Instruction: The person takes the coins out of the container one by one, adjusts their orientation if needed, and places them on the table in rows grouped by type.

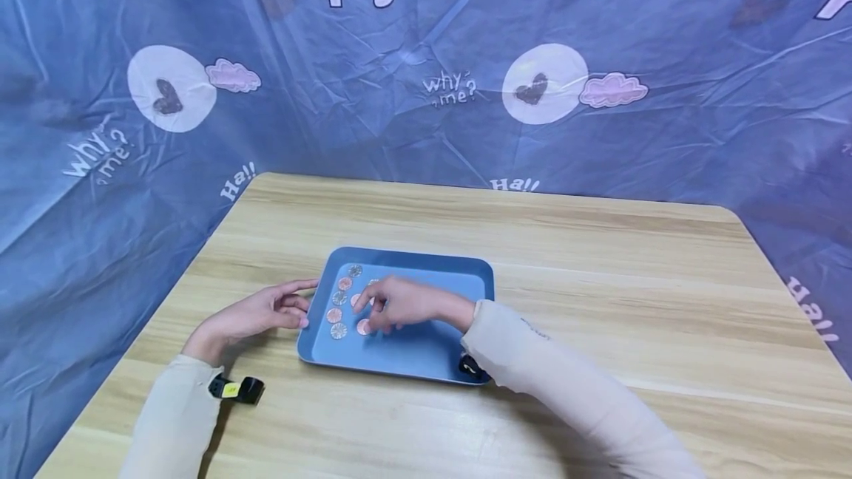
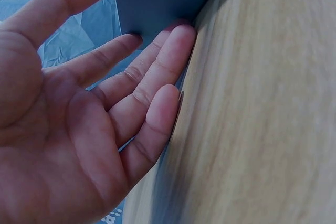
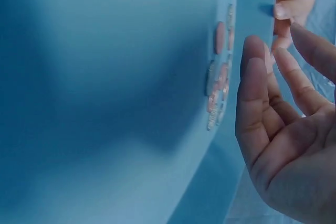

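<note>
A blue rectangular tray holds several small round discs, some pink and some silvery grey with ray-like lines. They lie flat in a column along the tray's left side, with a partly covered second column beside it. My left hand touches the outside of the tray's left wall with loosely bent fingers; its palm shows bare in the left wrist view. Over the second column hovers my right hand, fingers bent downward near a pink disc. In the right wrist view nothing shows between its fingers.
The tray stands on a light wood-grain table. Behind and beside the table hangs a blue printed cloth. Black wrist-worn devices show at the left cuff and right cuff, the latter over the tray's right front corner.
</note>
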`<state>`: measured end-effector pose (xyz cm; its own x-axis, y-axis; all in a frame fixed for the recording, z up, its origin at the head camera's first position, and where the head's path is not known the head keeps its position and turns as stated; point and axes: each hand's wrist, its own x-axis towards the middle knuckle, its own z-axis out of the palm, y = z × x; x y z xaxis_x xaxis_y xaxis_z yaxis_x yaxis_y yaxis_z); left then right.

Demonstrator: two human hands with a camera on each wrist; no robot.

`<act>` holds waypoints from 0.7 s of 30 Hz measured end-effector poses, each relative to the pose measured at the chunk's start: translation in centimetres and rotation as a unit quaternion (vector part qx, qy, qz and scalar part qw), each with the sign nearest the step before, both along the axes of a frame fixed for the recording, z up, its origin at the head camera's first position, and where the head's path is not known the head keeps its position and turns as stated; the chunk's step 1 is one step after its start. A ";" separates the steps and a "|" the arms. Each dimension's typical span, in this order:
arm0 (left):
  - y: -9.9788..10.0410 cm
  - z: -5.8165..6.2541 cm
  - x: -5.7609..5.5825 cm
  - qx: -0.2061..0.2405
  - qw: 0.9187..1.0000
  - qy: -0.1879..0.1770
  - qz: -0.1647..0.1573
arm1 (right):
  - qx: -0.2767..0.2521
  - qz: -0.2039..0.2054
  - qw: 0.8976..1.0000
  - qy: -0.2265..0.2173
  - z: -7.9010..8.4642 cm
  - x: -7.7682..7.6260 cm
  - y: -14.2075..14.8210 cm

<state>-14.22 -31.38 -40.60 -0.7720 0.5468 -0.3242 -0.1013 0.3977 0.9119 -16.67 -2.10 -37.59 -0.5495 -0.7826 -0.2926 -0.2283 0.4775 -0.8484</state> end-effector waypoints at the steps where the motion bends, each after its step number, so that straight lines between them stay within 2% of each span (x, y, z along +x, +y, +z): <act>1: 0.0 0.0 0.0 0.001 1.000 -0.001 0.000 | 0.001 -0.001 1.000 -0.003 -0.2 0.0 -0.2; 8: -0.1 -0.1 -0.1 0.004 1.000 -0.003 0.001 | 0.012 0.000 1.000 0.004 -1.6 0.1 -0.7; 15: -0.2 -0.1 -0.1 0.002 1.000 -0.001 0.003 | 0.023 -0.025 0.999 0.017 -2.3 0.1 -0.9; 21: -0.2 0.0 -0.1 0.003 1.000 -0.007 0.005 | 0.039 -0.037 0.997 0.051 -2.6 0.2 -1.2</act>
